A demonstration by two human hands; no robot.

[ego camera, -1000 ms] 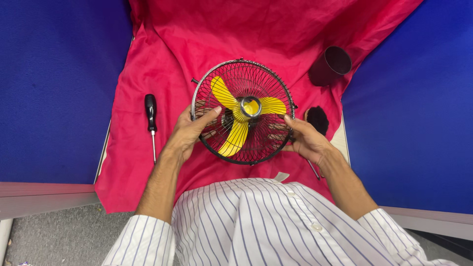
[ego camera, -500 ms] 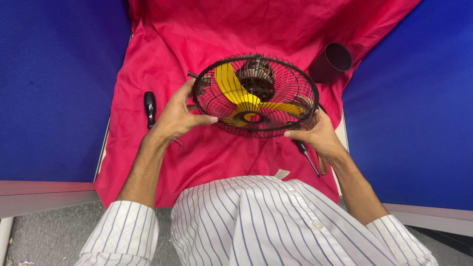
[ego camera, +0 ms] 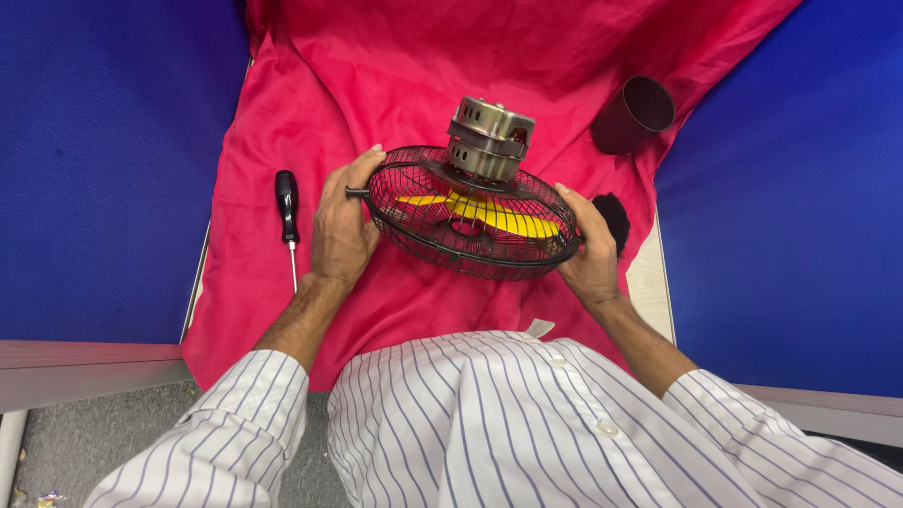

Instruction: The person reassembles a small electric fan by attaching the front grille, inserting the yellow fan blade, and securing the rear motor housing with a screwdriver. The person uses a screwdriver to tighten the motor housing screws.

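Note:
A small fan with a black wire cage [ego camera: 470,240] and yellow blades [ego camera: 503,216] lies face down over the red cloth [ego camera: 376,85], its metal motor housing [ego camera: 489,138] pointing up. My left hand [ego camera: 340,226] grips the cage's left rim. On the opposite rim my right hand [ego camera: 588,249] holds the cage. Both hands keep the fan roughly level in front of my striped shirt.
A black-handled screwdriver [ego camera: 287,212] lies on the cloth left of my left hand. A dark cylindrical tube [ego camera: 635,113] rests at the back right, and a small black part [ego camera: 616,216] sits behind my right hand. Blue partition walls [ego camera: 94,160] flank both sides.
The fan has been turned over: a second ago its front with the blades faced me, now the front faces down and the motor housing is on top. Both hands stayed on the rim.

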